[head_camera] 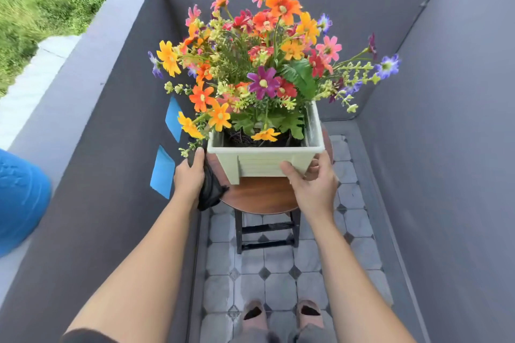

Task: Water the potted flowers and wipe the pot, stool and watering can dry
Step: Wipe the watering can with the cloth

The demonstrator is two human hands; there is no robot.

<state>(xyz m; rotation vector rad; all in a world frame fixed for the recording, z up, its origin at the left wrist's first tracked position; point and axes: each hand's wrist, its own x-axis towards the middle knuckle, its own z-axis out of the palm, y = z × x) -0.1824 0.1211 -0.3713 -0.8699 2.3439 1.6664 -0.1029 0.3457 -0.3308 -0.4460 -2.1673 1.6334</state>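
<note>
Feet: my slippers [281, 315] on the tiled floor [278, 281], nearest of all.
Left hand: my left hand [189, 175] is closed on a dark cloth [210, 189] — pressed against the pot's left side, at the stool's edge.
Right hand: my right hand [312, 178] clasps the pot's front right corner, thumb on the front face, fingers round the side.
Pot: the pale green pot [264, 160] of flowers [262, 58] sits on the round wooden stool [262, 195], straight ahead between both hands.
Next wipe: the cloth lies left of the pot — that wall is nearest, I judge.
Watering can: not in view.
</note>
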